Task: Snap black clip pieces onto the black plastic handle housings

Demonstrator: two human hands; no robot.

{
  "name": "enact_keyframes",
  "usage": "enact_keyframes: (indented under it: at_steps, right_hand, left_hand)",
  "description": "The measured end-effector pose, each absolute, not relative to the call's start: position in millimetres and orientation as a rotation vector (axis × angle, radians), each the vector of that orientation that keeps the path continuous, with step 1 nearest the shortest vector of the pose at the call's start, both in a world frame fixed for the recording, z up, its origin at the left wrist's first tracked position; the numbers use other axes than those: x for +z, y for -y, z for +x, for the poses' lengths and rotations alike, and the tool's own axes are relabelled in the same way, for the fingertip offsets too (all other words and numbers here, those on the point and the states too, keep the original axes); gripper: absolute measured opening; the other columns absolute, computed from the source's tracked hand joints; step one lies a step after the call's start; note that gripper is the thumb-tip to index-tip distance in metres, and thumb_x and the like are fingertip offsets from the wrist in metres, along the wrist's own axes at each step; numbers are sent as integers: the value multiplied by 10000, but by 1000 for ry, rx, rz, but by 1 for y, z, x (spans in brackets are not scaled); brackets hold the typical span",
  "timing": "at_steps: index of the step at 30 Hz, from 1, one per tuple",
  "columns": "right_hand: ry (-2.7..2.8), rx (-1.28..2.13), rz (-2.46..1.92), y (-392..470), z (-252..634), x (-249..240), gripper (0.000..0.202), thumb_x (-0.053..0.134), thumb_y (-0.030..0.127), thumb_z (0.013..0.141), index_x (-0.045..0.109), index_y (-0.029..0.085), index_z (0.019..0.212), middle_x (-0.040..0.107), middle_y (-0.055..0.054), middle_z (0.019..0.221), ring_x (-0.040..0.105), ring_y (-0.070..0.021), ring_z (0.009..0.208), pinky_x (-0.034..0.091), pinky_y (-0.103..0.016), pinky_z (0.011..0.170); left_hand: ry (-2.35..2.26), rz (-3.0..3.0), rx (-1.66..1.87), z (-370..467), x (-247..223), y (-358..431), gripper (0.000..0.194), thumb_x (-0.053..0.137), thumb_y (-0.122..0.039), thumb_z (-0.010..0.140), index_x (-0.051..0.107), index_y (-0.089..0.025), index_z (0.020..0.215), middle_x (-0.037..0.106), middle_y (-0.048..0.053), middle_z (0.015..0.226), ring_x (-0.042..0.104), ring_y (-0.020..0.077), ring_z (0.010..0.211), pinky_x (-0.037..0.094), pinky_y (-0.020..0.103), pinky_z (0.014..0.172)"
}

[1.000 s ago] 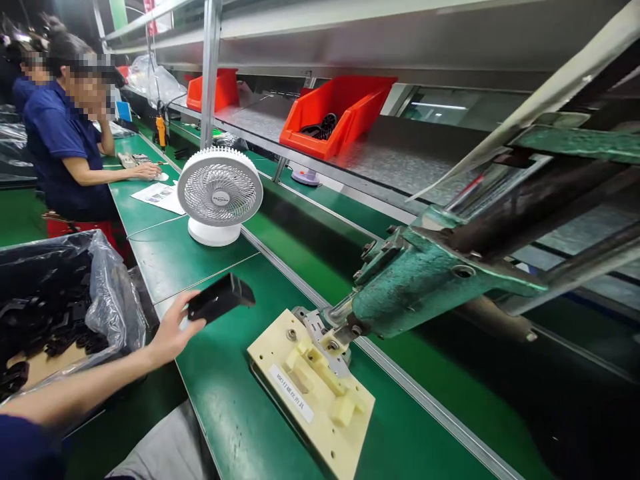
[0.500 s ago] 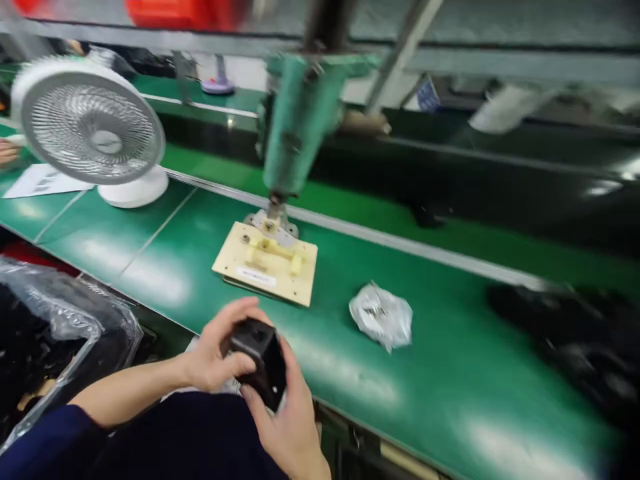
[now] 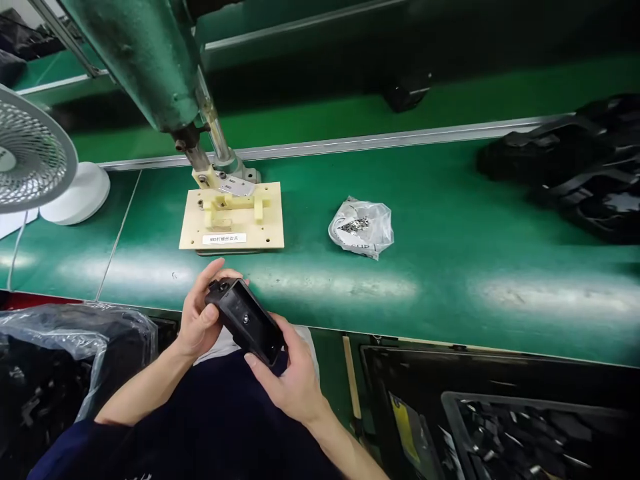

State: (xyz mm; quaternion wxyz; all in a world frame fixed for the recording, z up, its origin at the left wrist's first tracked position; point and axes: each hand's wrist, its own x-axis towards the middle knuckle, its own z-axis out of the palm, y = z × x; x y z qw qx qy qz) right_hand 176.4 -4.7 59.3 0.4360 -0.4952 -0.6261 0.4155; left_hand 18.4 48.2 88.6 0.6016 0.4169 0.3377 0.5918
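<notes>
Left hand (image 3: 200,320) and right hand (image 3: 293,380) grip black housing (image 3: 245,321) at worktop (image 3: 450,267) near edge, long axis diagonal, open side up.

Green desk (image 3: 450,267), matte top, metal rail along the far edge. Beige jig plate (image 3: 233,220) sits at about 10 o'clock from centre, white label on its near edge, green press column (image 3: 150,60) coming down onto its back. Clear bag of small metal parts (image 3: 361,228) just right of the plate. White fan base (image 3: 75,193) at 9 o'clock. Pile of black plastic parts (image 3: 575,167) at 2 o'clock.
</notes>
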Motion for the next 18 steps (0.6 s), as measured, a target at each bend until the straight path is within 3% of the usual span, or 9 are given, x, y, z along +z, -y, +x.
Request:
enact_keyframes:
  at_steps: [6, 9, 12, 15, 18]
  right_hand:
    - [1726, 606, -1164, -12, 200, 59, 556, 549, 133, 793, 376, 186, 1318, 533, -148, 1257, 571, -253, 1115, 548, -382, 863]
    - [1916, 401, -1161, -17, 218, 58, 546, 470, 59, 759, 433, 190, 1288, 478, -142, 1331, 570, -240, 1097, 542, -374, 841]
    - [2134, 278, -1148, -14, 229, 64, 441, 444, 70, 790, 540, 225, 1191, 482, -84, 1349, 599, -192, 950, 524, -351, 809]
    - [2310, 241, -1084, -6, 226, 69, 402, 461, 132, 825, 556, 268, 1191, 459, -40, 1382, 583, -154, 860, 504, -312, 760]
    - [2419, 225, -1014, -5, 226, 71, 463, 470, 147, 798, 521, 224, 1252, 438, -82, 1393, 580, -160, 879, 497, -303, 732]
  left_hand:
    - [-827, 777, 1140, 21, 92, -50, 530, 543, -556, 849, 589, -188, 1228, 576, 131, 1261, 517, 308, 1186, 409, 426, 1024]
    - [-945, 475, 783, 6, 89, -44, 534, 593, -603, 784, 703, -147, 1039, 664, 141, 1099, 588, 337, 1083, 474, 428, 946]
    - [-1063, 333, 467, -12, 82, -33, 418, 742, -524, 675, 742, -173, 902, 715, 111, 853, 669, 340, 855, 543, 417, 770]
    - [-1097, 323, 333, -19, 77, -20, 462, 755, -513, 666, 707, -209, 1010, 717, 91, 815, 678, 309, 747, 539, 383, 706]
    - [-1156, 419, 280, -12, 78, -8, 870, 780, -504, 632, 442, -135, 1344, 710, 138, 881, 668, 299, 768, 534, 355, 725]
